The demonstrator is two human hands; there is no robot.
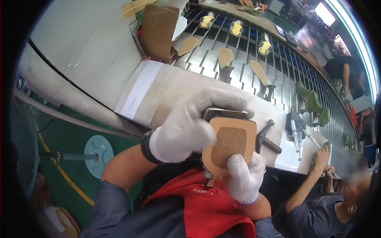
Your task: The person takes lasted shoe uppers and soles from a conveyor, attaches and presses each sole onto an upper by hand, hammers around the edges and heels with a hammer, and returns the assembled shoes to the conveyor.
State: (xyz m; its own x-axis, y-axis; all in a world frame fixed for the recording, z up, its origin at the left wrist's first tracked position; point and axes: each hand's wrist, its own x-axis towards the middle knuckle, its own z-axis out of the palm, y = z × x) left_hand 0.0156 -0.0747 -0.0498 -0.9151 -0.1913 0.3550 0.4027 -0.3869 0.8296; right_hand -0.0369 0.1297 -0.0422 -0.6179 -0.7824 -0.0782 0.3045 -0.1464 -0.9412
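The right hand [247, 182], in a white knit glove, grips the tan piece [232, 137], its thumb pressed on the front and its other fingers folded along and behind the right edge. This flat, rounded-square piece, with a browner inner panel, stands tilted above the right thumb, narrowing to a neck just left of the right fingers. The left hand [178, 131], gloved alike, arches over the top, its fingers bent above a dark, shiny block [226, 113] that sits behind the tan piece; its blurred thumb lies at the piece's left edge, and whether these fingers clasp firmly I cannot tell. Just right of the right fingertips and slightly above them, a hammer [271, 144] lies on the pale worktable [178, 83]. Farther right of those fingers are slim white tools [295, 131] and, beyond them, a co-worker's hand [322, 158]. Past the left fingers, on the far side of the worktable, runs a slatted conveyor [206, 70] bearing tan sole shapes [226, 58] and, farther from the fingers, yellow-topped pieces [236, 29]. Green pieces [311, 99] lie on it well to the right of the left fingertips. Below the right fingers hangs a red apron [206, 210].
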